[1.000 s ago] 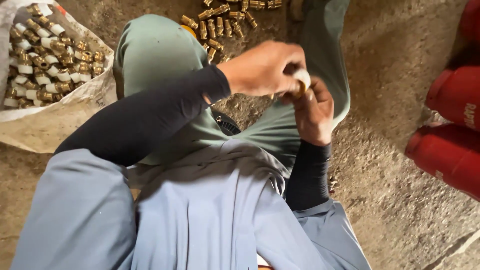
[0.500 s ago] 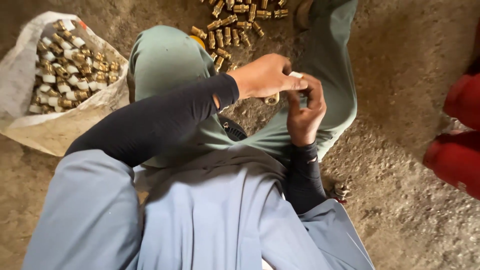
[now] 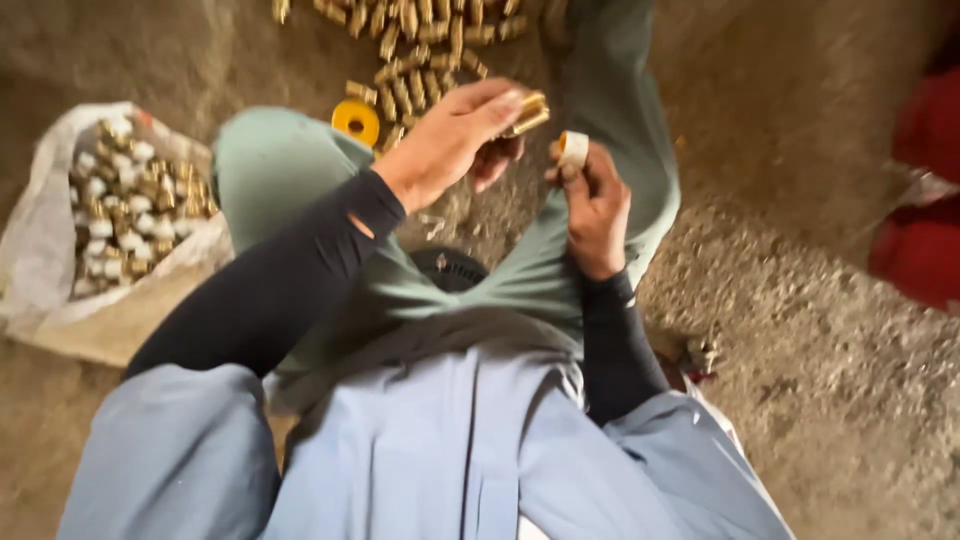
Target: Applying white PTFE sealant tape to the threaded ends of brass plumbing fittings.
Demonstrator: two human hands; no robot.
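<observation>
Between the knees, head view: left hand (image 3: 445,150) pinches a short brass fitting (image 3: 528,112) at its fingertips, threaded end pointing toward the other hand. Right hand (image 3: 597,205) is closed around a small white tape roll (image 3: 573,148), thumb and forefinger clamped on it.

Change vs half a second ago: the hands were touching, roll pressed against the fitting. Now there's a clear gap between them, fitting lifted up and away from the roll. I can't see any tape strand bridging the gap; too blurred to be sure. My read: the wrap on this piece is finished or broken off.

Around the grip:
- Beyond the fitting, on the dirt floor (image 3: 800,300): loose pile of brass fittings (image 3: 420,50), none touching the held one.
- Just left of the left hand, behind the knee: yellow spool (image 3: 356,120) lying flat.
- Well left of both hands: open white sack (image 3: 60,290) full of fittings with white ends.
- Far right of the right hand: red cylinders (image 3: 925,200), blurred.
</observation>
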